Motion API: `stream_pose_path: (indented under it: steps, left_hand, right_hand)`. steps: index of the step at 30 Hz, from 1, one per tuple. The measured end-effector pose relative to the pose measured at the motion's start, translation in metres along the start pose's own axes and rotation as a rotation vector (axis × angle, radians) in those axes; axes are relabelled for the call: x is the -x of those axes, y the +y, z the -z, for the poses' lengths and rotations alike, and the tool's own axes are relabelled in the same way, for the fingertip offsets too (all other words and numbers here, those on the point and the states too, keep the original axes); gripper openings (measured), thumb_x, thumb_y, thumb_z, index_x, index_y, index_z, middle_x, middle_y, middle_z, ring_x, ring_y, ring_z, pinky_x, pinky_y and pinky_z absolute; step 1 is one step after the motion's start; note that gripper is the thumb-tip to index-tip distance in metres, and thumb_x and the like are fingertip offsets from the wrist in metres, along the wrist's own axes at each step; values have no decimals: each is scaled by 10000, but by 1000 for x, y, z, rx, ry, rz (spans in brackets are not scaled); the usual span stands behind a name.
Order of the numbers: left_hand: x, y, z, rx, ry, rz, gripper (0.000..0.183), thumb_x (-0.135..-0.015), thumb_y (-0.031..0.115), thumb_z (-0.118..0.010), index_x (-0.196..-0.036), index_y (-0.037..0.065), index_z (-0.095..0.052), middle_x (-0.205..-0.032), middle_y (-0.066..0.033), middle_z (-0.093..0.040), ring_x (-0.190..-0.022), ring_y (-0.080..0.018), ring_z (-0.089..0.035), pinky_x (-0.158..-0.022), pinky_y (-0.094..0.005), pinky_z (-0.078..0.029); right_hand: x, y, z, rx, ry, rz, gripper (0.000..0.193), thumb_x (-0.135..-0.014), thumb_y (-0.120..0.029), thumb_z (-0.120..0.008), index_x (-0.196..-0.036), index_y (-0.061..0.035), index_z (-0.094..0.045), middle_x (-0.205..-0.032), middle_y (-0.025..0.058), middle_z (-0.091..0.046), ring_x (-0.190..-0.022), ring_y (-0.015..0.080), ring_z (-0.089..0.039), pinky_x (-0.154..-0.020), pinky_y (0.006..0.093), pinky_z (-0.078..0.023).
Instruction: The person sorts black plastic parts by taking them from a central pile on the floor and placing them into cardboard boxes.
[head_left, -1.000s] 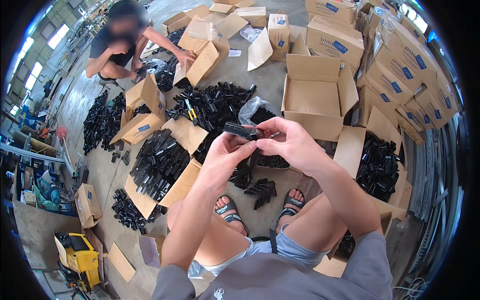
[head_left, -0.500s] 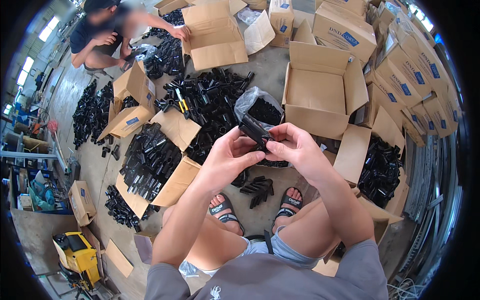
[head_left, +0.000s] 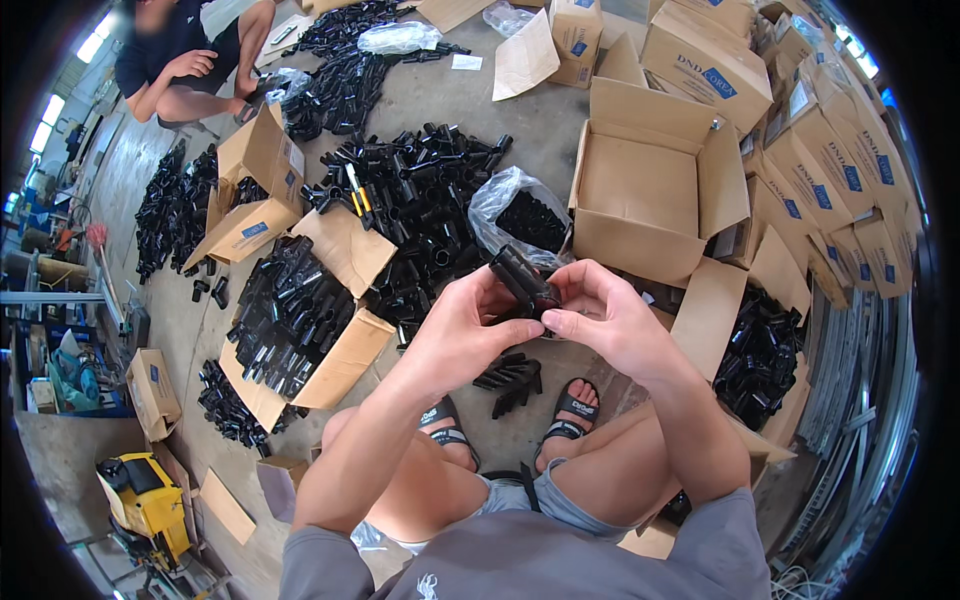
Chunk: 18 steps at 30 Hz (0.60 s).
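Note:
Both hands hold a black tubular pipe fitting (head_left: 516, 275) above the floor in front of my knees. My left hand (head_left: 470, 325) is closed round its lower left side, the thumb reaching across toward the right one. My right hand (head_left: 598, 318) grips its right end between thumb and fingers, and these cover part of the piece. Just beyond the hands sits a clear plastic bag (head_left: 492, 205) with small black parts in it. Several black fittings lie in a cluster (head_left: 510, 378) on the floor beneath, near my sandalled feet.
A heap of black fittings (head_left: 425, 190) with a yellow-handled tool (head_left: 360, 195) lies ahead. Open cartons stand left (head_left: 350, 365) and right (head_left: 640, 235); stacked boxes (head_left: 820, 170) rise far right. A co-worker (head_left: 165, 65) squats far left. A yellow machine (head_left: 150, 500) stands lower left.
The large open carton beside the co-worker is gone from view, and that person's outstretched arm is drawn back. The fitting stays in my hands, turned slightly. My view has shifted a little.

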<state>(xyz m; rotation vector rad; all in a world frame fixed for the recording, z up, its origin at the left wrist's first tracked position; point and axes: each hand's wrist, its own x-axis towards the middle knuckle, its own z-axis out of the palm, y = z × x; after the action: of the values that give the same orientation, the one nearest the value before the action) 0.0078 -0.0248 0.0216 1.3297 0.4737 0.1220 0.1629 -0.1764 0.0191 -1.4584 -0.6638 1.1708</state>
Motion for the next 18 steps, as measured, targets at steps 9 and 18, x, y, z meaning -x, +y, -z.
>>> stream_pose_path:
  steps: [9,18]
  left_hand:
    - [8,1,-12,-512,39,9,445,-788,43,-808,-1178,-13,-602,-1115,-168,-749,-1118,-294,-714,-955,-396,-542]
    - [8,-8,-6,-579,7,-16,379,-762,127,-855,-1044,-16,-647,-1025,-171,-764,-1022,-328,-738,-876,-408,-571]
  right_hand:
    - [2,2,-5,162,29,41,429,-883,-116,-809,-1250,49,-659,-1117,105,-737,-1008,177,-697,-915,338,-549]
    - [7,8,-7,130,29,-16,382,-902,-60,-777,-1239,66,-648,-1116,123,-743,-1017,157,-702,-916,328,-558]
